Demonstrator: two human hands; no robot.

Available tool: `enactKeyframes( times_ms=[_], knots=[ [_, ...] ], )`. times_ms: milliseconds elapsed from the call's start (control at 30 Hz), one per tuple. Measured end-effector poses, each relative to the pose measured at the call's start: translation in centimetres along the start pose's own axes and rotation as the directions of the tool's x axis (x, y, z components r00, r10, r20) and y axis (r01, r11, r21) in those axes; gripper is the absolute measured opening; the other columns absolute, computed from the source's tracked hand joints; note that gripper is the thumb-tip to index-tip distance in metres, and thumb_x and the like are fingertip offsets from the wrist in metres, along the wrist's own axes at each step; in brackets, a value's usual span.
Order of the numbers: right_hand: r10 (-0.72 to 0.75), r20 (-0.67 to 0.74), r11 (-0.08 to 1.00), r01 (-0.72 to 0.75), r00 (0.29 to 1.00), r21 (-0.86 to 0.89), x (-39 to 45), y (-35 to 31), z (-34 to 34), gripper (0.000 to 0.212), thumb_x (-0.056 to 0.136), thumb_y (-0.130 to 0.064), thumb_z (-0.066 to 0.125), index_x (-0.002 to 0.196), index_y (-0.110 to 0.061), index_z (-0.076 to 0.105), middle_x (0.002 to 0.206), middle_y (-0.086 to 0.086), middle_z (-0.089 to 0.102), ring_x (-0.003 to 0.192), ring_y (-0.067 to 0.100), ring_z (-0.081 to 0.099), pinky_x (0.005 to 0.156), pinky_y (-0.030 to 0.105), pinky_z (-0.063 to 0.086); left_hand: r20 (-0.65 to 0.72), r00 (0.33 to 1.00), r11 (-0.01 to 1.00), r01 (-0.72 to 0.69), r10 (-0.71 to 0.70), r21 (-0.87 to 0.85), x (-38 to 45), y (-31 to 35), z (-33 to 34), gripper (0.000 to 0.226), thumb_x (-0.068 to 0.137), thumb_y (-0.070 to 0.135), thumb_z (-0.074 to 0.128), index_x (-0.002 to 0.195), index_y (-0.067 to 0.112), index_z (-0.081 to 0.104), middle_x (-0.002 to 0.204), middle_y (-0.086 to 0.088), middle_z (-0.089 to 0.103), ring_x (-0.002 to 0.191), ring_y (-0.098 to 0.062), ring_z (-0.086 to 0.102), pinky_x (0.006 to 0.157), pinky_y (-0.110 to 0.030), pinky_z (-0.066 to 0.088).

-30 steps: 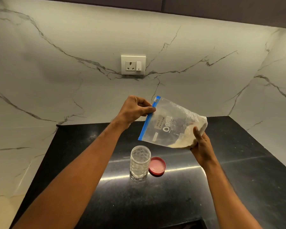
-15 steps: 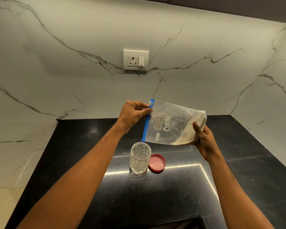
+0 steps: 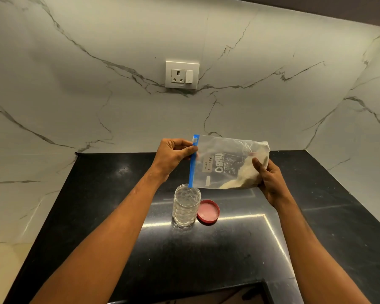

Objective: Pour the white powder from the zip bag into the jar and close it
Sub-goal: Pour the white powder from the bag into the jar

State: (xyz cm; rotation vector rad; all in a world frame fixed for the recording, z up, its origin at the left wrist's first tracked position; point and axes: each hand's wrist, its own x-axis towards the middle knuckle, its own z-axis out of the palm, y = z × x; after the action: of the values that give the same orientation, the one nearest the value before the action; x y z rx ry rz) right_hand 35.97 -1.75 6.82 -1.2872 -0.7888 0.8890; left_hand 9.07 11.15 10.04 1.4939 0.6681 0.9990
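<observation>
Both hands grip the zip bag (image 3: 224, 163) above the open jar (image 3: 186, 205).
My left hand (image 3: 173, 154) pinches the blue zipper, right hand (image 3: 270, 181) cups the powder end (lift it slowly, corner over the mouth).

1. The one camera sits on my head, looking forward and down across the black counter (image 3: 228, 255) toward the marble wall (image 3: 97, 95).
2. Both my forearms reach in from below, close up.
</observation>
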Motion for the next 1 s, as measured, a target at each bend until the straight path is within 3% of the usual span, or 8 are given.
enactKeyframes(
  times_ms=[233,433,567,767,1000],
  knots=[
    [-0.054,0.017,0.997,0.055,0.998,-0.063,0.0,-0.6,0.4,0.032,0.084,-0.036,0.066,0.115,-0.03,0.066,0.106,-0.004,0.075,0.098,0.018,0.072,0.074,0.032,0.061,-0.017,1.0,1.0,-0.007,0.007,-0.01,-0.3,-0.5,-0.5,0.017,0.087,0.006,0.071,0.101,-0.002,0.072,0.092,-0.009,0.075,0.081,-0.014,0.074,0.076,-0.025,0.061],
    [-0.108,0.012,0.988,0.109,0.994,-0.113,0.4,-0.8,0.5,0.034,0.084,-0.036,0.068,0.116,-0.024,0.067,0.111,0.006,0.072,0.1,0.023,0.07,0.08,0.039,0.061,-0.031,0.999,0.999,-0.013,0.012,-0.033,-0.4,-0.8,-0.8,0.017,0.087,0.006,0.071,0.102,-0.003,0.072,0.09,-0.008,0.075,0.081,-0.015,0.075,0.076,-0.026,0.062],
    [-0.187,-0.019,0.969,0.181,0.982,-0.166,0.4,-1.1,0.9,0.021,0.084,-0.036,0.069,0.102,-0.026,0.071,0.094,-0.004,0.076,0.087,0.015,0.072,0.069,0.027,0.059,-0.039,0.999,0.999,-0.013,0.011,-0.049,-0.5,-1.2,-0.9,0.017,0.087,0.006,0.072,0.102,-0.003,0.072,0.09,-0.007,0.076,0.082,-0.017,0.075,0.075,-0.026,0.062],
    [-0.238,-0.001,0.95,0.232,0.971,-0.208,0.2,-1.5,1.2,0.024,0.083,-0.035,0.071,0.103,-0.023,0.07,0.091,-0.007,0.076,0.084,0.011,0.073,0.066,0.021,0.058,-0.051,0.998,0.993,0.014,-0.02,-0.116,-0.9,-2.0,-1.2,0.014,0.085,0.009,0.074,0.097,0.003,0.074,0.086,-0.005,0.078,0.083,-0.021,0.076,0.077,-0.03,0.062],
    [-0.151,0.146,0.962,0.179,0.978,-0.208,0.1,-2.0,0.0,0.044,0.079,-0.025,0.074,0.121,-0.015,0.065,0.112,0.006,0.072,0.103,0.021,0.07,0.084,0.033,0.059,-0.069,0.997,0.987,0.032,-0.043,-0.159,-0.9,-2.4,-1.7,0.009,0.086,0.008,0.073,0.095,0.008,0.074,0.086,-0.004,0.079,0.083,-0.02,0.076,0.074,-0.028,0.063]
  ],
)
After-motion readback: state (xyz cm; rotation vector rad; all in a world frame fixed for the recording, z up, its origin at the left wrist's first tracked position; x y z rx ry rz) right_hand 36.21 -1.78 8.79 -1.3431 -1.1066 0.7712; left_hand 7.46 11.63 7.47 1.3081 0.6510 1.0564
